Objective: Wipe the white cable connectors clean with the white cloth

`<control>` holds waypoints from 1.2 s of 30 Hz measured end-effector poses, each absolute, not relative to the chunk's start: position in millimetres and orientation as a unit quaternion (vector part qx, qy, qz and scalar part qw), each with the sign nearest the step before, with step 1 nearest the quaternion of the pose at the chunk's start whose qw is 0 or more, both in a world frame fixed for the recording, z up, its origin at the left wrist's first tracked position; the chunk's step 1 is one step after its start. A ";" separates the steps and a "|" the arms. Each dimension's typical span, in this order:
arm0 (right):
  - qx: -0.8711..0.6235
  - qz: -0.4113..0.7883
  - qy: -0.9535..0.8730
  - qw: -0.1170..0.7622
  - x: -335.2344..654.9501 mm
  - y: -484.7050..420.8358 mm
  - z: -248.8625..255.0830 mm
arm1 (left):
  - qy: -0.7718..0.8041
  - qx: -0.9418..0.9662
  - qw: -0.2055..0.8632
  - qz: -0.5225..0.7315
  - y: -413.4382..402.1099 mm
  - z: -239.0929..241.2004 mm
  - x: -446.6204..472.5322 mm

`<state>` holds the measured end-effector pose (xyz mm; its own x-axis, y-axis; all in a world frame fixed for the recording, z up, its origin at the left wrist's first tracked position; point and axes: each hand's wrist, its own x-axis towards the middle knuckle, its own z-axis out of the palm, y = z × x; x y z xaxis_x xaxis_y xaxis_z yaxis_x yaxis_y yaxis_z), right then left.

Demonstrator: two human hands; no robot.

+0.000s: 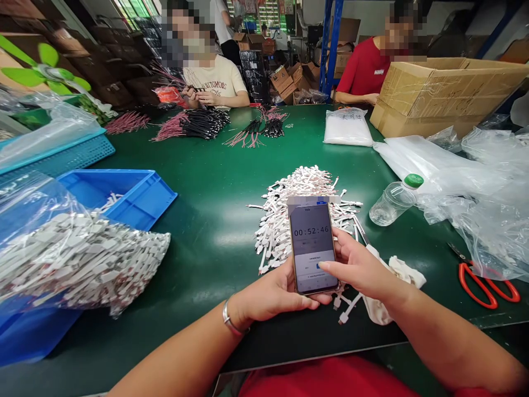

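Observation:
A smartphone point(313, 248) is held upright between my two hands over the near side of the table, its screen showing a timer at 00:52:46. My left hand point(275, 292) grips it from the left and below, with fingers under the lower edge. My right hand point(357, 264) wraps the right side, its thumb on the lower part of the screen. Just beyond the phone lies a large heap of short white cables point(297, 184), partly hidden by it. Beside my right wrist rests a crumpled white cloth-like item point(407, 270), with a few loose cables near it.
Scissors with red handles point(487, 286), a clear plastic cup point(390, 204) and plastic bags point(450, 171) lie right. A bag of white cables point(103, 253) and a blue bin point(140, 187) stand left. Two people sit opposite, near black cable bundles point(198, 122) and a cardboard box point(438, 99).

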<state>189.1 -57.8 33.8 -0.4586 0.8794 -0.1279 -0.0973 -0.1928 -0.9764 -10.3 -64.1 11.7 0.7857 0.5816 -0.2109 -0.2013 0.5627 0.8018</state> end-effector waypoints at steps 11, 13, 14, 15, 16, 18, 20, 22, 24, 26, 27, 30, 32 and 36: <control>-0.356 0.686 -0.521 0.362 190.2 -59.2 38.2 | 0.220 0.405 0.855 0.236 -65.5 11.9 -10.8; -0.357 0.682 -0.527 0.359 190.8 -58.7 36.9 | 0.220 0.404 0.856 0.236 -65.7 12.0 -11.0; -0.360 0.678 -0.529 0.361 191.2 -58.0 36.1 | 0.220 0.403 0.857 0.236 -65.7 12.2 -11.0; -0.364 0.673 -0.529 0.367 191.8 -56.7 35.2 | 0.219 0.402 0.857 0.236 -65.7 12.5 -10.9; -0.369 0.666 -0.525 0.381 192.7 -55.0 34.3 | 0.218 0.402 0.858 0.235 -65.6 13.0 -10.6; -0.383 0.643 -0.506 0.429 195.4 -50.0 33.0 | 0.220 0.404 0.858 0.228 -65.7 13.8 -9.7; -0.405 0.622 -0.471 0.477 199.5 -43.7 32.9 | 0.229 0.407 0.859 0.211 -66.3 13.5 -8.6; -0.423 0.620 -0.434 0.499 204.6 -37.5 33.9 | 0.234 0.412 0.861 0.186 -67.5 11.7 -7.4; -0.430 0.631 -0.407 0.501 209.6 -32.8 35.1 | 0.234 0.418 0.862 0.162 -69.5 9.5 -6.0; -0.435 0.638 -0.392 0.500 213.5 -30.1 35.9 | 0.235 0.424 0.863 0.145 -71.7 8.1 -4.3; -0.439 0.640 -0.387 0.499 214.9 -29.4 36.1 | 0.237 0.425 0.863 0.139 -72.7 8.0 -3.4; -0.441 0.644 -0.383 0.494 217.3 -28.6 35.8 | 0.239 0.427 0.863 0.128 -74.8 9.0 -0.8; -0.437 0.645 -0.387 0.493 218.3 -28.4 35.3 | 0.236 0.431 0.862 0.126 -75.4 9.4 0.2; -0.431 0.646 -0.398 0.489 220.0 -27.9 33.8 | 0.234 0.434 0.860 0.130 -75.7 9.2 0.6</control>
<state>220.0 -27.9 33.8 -0.1511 0.9742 -0.1676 -0.2876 -0.2055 -0.9354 0.6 -75.7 9.2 0.8563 0.4271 -0.2903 -0.0203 0.5895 0.8075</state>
